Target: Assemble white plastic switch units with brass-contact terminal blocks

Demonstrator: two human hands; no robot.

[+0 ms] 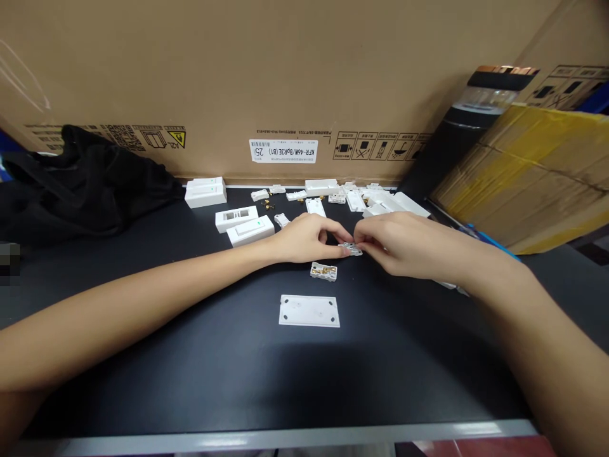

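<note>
Pinching white part [351, 249], black bottle [451, 127] leaning beyond

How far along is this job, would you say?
Partway, probably. The white units with green marks look complete. In hand, the left hand and right hand hold a small white part in their fingers. Seemingly left: the open holder with brass pieces, the bare flat plate and the loose white parts at the back.

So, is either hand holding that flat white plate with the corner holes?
No, the plate lies on the dark tabletop, while the left hand pinches a small white piece, the right hand at its end.
</note>
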